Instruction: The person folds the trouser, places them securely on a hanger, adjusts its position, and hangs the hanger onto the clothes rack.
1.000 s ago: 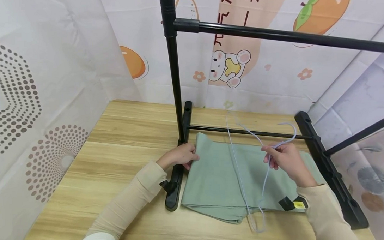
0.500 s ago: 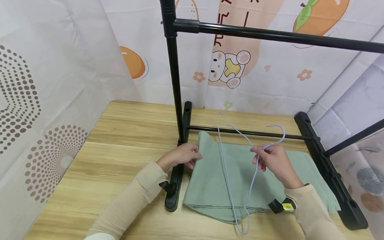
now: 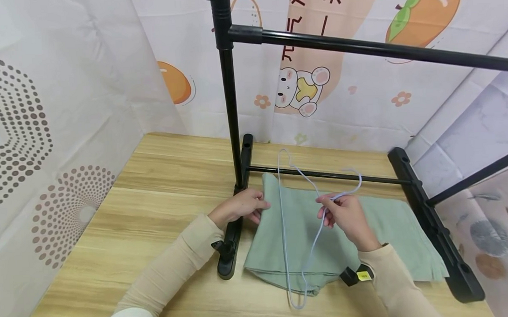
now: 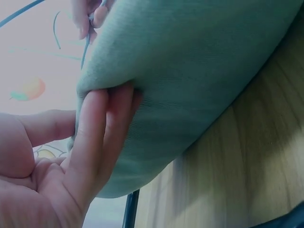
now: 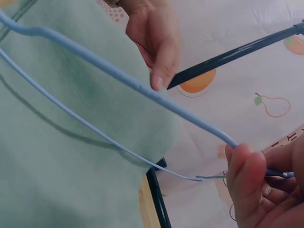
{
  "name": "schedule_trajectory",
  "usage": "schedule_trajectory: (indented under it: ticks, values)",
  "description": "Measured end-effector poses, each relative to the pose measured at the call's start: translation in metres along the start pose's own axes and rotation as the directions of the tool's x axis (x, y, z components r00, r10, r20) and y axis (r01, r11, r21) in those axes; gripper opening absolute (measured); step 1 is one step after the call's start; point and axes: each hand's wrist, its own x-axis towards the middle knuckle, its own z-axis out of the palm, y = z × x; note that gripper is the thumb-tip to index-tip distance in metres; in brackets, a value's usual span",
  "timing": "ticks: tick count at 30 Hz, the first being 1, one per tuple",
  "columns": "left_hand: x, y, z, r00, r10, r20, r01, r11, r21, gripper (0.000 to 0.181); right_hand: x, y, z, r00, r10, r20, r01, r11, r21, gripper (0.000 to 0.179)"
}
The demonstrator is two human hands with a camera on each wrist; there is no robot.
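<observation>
A folded sage-green cloth (image 3: 303, 240) lies on the wooden table under the rack; what kind of textile it is cannot be told. My left hand (image 3: 243, 206) pinches its left edge, thumb on one side and fingers on the other, and lifts that edge a little, as the left wrist view also shows with the cloth (image 4: 175, 95). Between thumb and fingers of my right hand (image 3: 344, 216) is the neck of a pale blue wire clothes hanger (image 3: 283, 223). The hanger hangs above the cloth, its hook to the right and its long bar near the left hand.
A black garment rack stands around the cloth, with a left post (image 3: 231, 108), a top rail (image 3: 359, 47), a low crossbar (image 3: 334, 175) and a right foot (image 3: 437, 231). Printed curtains (image 3: 361, 112) close off the back and sides. Table surface (image 3: 170, 180) shows left of the rack.
My right hand has carried the hanger leftward over the cloth, its bar now close to the held edge. My left hand has shifted slightly right, raising the cloth's edge a little.
</observation>
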Motion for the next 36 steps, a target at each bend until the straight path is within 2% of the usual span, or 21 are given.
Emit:
schedule_trajectory:
  ticks: [8,15,24,31,36]
  values:
    - [0.004,-0.003,0.003,1.000,-0.010,-0.017,0.009,0.997,-0.077,0.013,-0.001,0.000,0.015,1.000,0.030,0.008,-0.031,0.998,0.061,0.034]
    - [0.006,-0.003,0.008,1.000,0.016,-0.012,-0.017,0.992,-0.123,0.014,-0.002,0.001,0.023,0.999,0.044,0.006,-0.045,0.997,0.061,0.033]
    - [0.013,-0.003,0.019,0.998,0.018,-0.055,-0.031,0.966,-0.258,0.014,0.000,-0.007,0.027,1.000,0.017,0.015,-0.017,0.999,0.036,0.031]
    - [0.017,-0.002,0.028,0.997,0.016,-0.072,-0.034,0.967,-0.253,0.014,-0.003,-0.010,0.031,1.000,0.023,0.009,-0.023,0.999,0.041,0.030]
    - [0.020,0.002,0.030,0.998,0.017,-0.063,-0.029,0.983,-0.181,0.015,-0.003,-0.011,0.031,1.000,0.021,-0.003,-0.021,0.999,0.043,0.029]
